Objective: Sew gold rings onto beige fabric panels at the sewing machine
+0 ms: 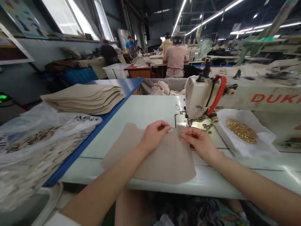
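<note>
A beige fabric piece (pixel 164 160) lies flat on the sewing table under my hands. Above its upper part, my left hand (pixel 156 133) is closed in a pinch; a thin pale bit shows at the fingertips, too small to name. Just to the right, my right hand (pixel 199 141) pinches a small gold metal piece (pixel 183 134), its exact shape unclear. Both hands are close together, in front of the needle area of the sewing machine (pixel 199 97). Loose gold metal pieces (pixel 241 130) are heaped on white wrapping (pixel 225 138) right of the machine.
On the blue-edged side table (pixel 131 91) at left lies a stack of beige fabric panels (pixel 87 97). Nearer are plastic bags (pixel 70 125) with small fabric pieces. Behind the machine, fabric sits in a trough (pixel 162 88). People work farther back, one in a pink shirt (pixel 176 58).
</note>
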Motion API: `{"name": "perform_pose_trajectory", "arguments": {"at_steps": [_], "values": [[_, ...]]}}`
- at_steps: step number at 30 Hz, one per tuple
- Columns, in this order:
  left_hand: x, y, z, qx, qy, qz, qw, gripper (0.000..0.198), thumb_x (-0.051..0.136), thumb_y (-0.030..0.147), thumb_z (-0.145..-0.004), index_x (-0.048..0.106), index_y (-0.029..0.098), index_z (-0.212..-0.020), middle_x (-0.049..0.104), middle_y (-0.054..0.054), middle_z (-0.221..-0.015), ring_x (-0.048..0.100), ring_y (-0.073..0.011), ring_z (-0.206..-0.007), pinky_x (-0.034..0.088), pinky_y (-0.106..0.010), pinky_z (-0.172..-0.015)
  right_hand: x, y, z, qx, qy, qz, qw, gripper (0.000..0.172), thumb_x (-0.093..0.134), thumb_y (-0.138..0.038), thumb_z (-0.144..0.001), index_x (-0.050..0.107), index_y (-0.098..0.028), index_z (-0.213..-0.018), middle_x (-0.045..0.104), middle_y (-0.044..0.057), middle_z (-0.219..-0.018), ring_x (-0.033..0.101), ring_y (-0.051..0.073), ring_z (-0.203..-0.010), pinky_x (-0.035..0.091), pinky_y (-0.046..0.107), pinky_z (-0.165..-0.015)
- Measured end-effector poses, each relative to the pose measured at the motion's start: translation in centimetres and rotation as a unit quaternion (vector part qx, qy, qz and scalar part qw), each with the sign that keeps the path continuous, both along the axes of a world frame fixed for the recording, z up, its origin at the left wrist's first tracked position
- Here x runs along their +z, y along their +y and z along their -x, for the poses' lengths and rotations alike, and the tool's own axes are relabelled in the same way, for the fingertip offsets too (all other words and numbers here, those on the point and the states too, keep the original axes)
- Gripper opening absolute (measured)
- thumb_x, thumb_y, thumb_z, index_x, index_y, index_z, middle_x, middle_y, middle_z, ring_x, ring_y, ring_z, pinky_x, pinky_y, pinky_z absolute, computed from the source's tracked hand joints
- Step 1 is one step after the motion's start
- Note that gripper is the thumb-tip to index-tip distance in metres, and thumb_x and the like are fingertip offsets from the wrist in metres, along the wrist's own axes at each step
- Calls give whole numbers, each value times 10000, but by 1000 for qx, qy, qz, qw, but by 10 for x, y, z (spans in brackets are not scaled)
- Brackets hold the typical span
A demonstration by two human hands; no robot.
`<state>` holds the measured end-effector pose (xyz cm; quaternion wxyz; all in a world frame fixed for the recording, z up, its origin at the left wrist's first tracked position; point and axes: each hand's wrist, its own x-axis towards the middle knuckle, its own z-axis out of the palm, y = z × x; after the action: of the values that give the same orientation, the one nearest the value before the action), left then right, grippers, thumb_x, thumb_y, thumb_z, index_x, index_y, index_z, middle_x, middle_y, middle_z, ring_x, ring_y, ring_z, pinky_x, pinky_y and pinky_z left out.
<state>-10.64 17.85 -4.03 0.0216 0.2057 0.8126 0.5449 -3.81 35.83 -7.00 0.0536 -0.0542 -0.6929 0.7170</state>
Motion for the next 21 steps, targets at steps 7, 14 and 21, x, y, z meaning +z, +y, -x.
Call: {"name": "perform_pose_trajectory", "arguments": {"at_steps": [7,14,21], "values": [[-3,12,-13,-79,-57,-87,991,155,694,289,-687,641,145,-708,634,10,-644,558,-109,-607,439,-216,-593,6,-4,-2,19,0,-20,1000,328,728,-442,-667,627,-162,-807,621,10,-682,585,144,-647,466,249,-606],[-5,10,-18,-65,-49,-35,996,137,648,292,-732,608,168,-689,620,18,-629,554,-114,-596,428,-214,-577,7,-8,-1,7,19,-1,1000,332,739,-441,-662,640,-174,-831,638,16,-717,597,148,-667,483,253,-625],[-3,7,-20,-61,-42,15,997,140,585,308,-764,570,194,-685,560,40,-548,526,-119,-530,400,-217,-526,3,-14,1,-40,56,32,997,292,733,-426,-668,641,-183,-803,646,24,-702,615,172,-673,492,265,-633]]}}
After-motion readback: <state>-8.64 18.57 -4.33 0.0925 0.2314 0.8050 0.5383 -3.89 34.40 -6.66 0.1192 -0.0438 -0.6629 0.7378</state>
